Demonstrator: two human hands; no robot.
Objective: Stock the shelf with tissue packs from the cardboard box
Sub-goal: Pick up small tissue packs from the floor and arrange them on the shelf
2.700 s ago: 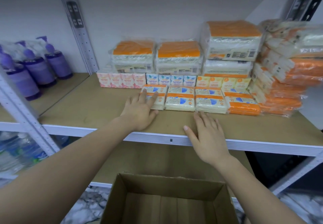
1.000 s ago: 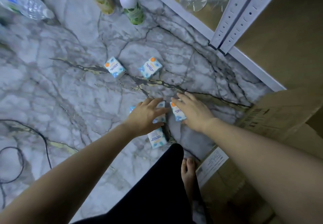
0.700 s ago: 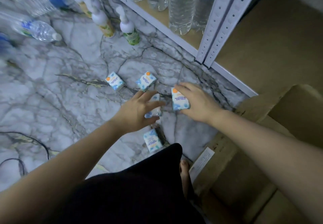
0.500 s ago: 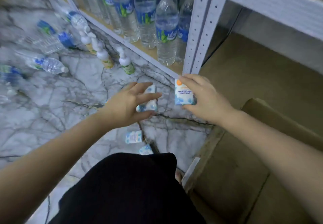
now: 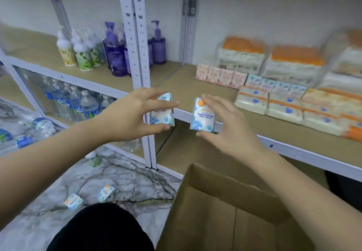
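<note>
Bottles first, far left: water bottles point(image 5: 78, 104) packed on the low shelf, plus a couple lying loose on the marble floor point(image 5: 29, 221) beside it. Above them, white pump bottles point(image 5: 78, 53) and purple pump bottles point(image 5: 115, 57) stand on the next shelf up. 2 small tissue packs point(image 5: 90, 197) sit on the floor near the person's dark-clothed knee point(image 5: 98, 229).

Moving in, the left hand point(image 5: 129, 117) pinches a mini tissue pack point(image 5: 162, 111) between thumb below and fingers on top, holding it upright in the air in front of the white upright post point(image 5: 137, 55). Just beside it, not touching, the right hand point(image 5: 231, 127) grips a second mini pack point(image 5: 203, 115) the same way, thumb under and fingers curled over the top. That one reads "fragrance free mini tissue" and has an orange dot. Both packs hang at about the front edge of the tissue shelf point(image 5: 195, 86), not set down yet.

Below the right arm is the cardboard box point(image 5: 225, 211), open, and no packs show in the part I can see.

Right side of the shelf is already stocked: a row of pink packs point(image 5: 219, 75), blue mini packs point(image 5: 274, 85) next to them, flat white and orange packs point(image 5: 284, 106) in front, and big orange-topped bundles point(image 5: 293, 61) stacked against the back wall.
</note>
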